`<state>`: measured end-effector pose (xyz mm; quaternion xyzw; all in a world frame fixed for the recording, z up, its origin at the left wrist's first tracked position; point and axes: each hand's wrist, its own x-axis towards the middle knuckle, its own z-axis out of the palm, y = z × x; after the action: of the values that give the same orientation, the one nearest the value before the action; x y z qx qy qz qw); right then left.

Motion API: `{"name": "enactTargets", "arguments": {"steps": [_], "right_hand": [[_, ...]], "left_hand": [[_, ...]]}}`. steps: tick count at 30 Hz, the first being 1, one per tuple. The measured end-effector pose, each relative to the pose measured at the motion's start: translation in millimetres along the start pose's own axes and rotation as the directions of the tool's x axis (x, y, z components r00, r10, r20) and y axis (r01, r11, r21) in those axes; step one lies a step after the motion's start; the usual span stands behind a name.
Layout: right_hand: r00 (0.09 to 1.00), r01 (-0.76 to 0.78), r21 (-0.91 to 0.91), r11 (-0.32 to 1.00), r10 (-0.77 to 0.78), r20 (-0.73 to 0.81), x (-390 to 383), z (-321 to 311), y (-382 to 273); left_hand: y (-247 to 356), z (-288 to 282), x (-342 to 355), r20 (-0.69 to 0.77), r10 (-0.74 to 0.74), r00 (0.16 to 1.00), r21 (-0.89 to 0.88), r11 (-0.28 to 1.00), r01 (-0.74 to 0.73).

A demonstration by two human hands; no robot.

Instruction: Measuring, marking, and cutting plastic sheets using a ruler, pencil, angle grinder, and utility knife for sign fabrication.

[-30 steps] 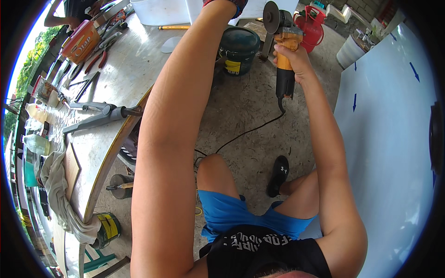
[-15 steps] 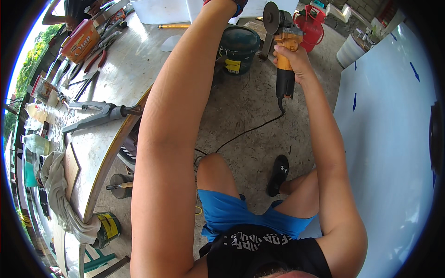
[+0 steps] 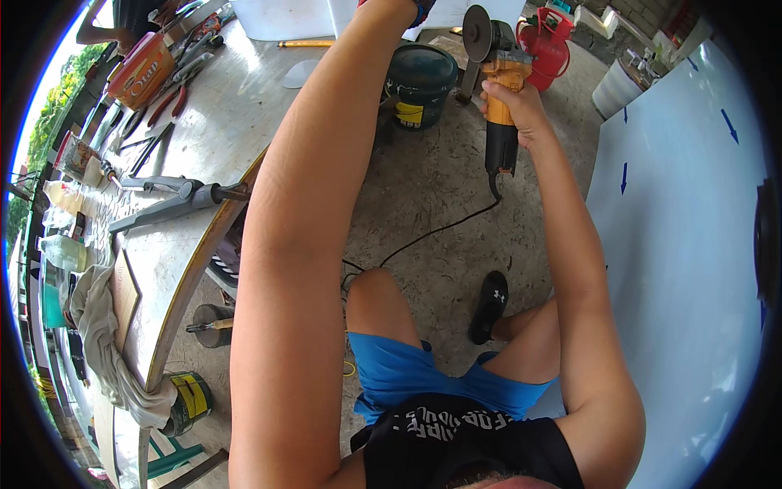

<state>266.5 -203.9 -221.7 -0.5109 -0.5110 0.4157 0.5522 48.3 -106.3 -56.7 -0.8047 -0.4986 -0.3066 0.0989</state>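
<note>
My right hand (image 3: 518, 110) is wrapped round the orange and black body of an angle grinder (image 3: 507, 77), held upright with its grey disc (image 3: 478, 34) at the top left. A black cord (image 3: 444, 228) runs from the grinder's lower end down toward my knee. My left arm (image 3: 305, 204) stretches far forward across the view. My left hand (image 3: 419, 11) lies at the top edge, mostly cut off, with red and dark blue material showing there; its fingers are hidden. Beyond it stands a large white panel or tub (image 3: 285, 20).
A worktable (image 3: 232, 90) on the left carries pliers (image 3: 169, 104), a clamp-like grey tool (image 3: 171, 205), bottles and a cloth (image 3: 106, 342). Under my reach are a dark green bucket (image 3: 423, 77) and a red gas tank (image 3: 547, 49). A big white sheet (image 3: 676, 244) stands along the right.
</note>
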Motion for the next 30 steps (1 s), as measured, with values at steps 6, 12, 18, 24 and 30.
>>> {"name": "enactTargets", "arguments": {"steps": [6,12,18,24,30], "right_hand": [[1.000,-0.008,0.019,1.000,0.008,0.004,2,-2,3],[1.000,-0.014,0.017,1.000,0.014,0.007,1,-2,6],[1.000,-0.018,0.036,0.999,0.018,0.010,2,-3,8],[1.000,-0.012,0.027,1.000,0.012,0.005,-2,1,9],[0.989,-0.150,0.021,0.988,0.150,-0.014,-21,-8,43]], "left_hand": [[0,0,3,0.013,-0.005,1.000,0.041,0.999,0.005],[-3,4,1,-0.027,0.009,1.000,-0.019,1.000,-0.010],[-2,5,2,-0.022,0.013,1.000,0.013,1.000,-0.013],[-2,1,1,-0.002,0.011,1.000,0.036,0.999,-0.010],[3,5,3,0.025,-0.002,1.000,0.018,1.000,0.002]]}}
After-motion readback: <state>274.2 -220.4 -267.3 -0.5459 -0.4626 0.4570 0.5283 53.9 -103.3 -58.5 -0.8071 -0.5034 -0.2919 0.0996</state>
